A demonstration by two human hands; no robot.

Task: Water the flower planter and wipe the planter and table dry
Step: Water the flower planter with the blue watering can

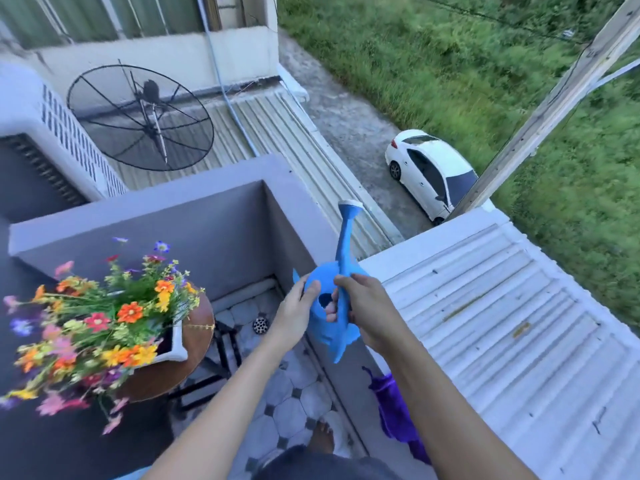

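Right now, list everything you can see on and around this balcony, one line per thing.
watering can: one, blue, held in both hands, spout pointing up and away
flower planter: one, white, on the round table, full of mixed orange, pink, yellow and purple flowers
round table: one, brown top on dark legs, left, by the grey balcony wall
cloth: one, purple, draped at the right balcony edge
floor drain: one, metal, in the tiled floor
satellite dish: one, black mesh, on the roof beyond the wall
car: one, white, parked below beside the grass
left hand: on the can's body
right hand: gripping the can near the spout base
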